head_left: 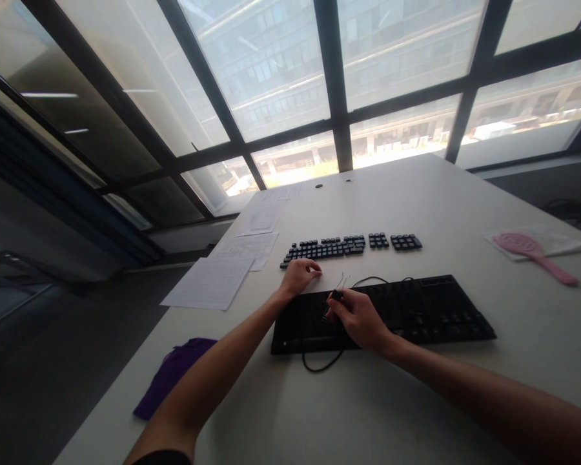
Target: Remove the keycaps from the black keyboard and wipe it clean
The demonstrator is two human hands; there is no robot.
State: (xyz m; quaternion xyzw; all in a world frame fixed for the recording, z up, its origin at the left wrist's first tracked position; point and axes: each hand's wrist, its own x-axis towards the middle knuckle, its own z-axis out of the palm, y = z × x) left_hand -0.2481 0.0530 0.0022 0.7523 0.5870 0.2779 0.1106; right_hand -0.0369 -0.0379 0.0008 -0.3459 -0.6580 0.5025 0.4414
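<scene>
A black keyboard base (pixel 416 313) with its keycaps off lies on the white table (pixel 392 400). Behind it, removed black keycaps (pixel 348 245) are set out in rows. My left hand (pixel 299 276) rests on the table at the near left end of those rows, fingers curled; I cannot see if it holds a cap. My right hand (pixel 359 318) hovers over the left part of the keyboard and pinches a small wire keycap puller (pixel 337 290) with a dark cap at its tip. A black cable (pixel 322 365) loops at the keyboard's front.
Several paper sheets (pixel 213 284) lie along the table's left edge. A purple cloth (pixel 172 374) hangs over the near left edge. A pink hand mirror (pixel 532 253) on a white sheet sits far right. Large windows stand behind the table.
</scene>
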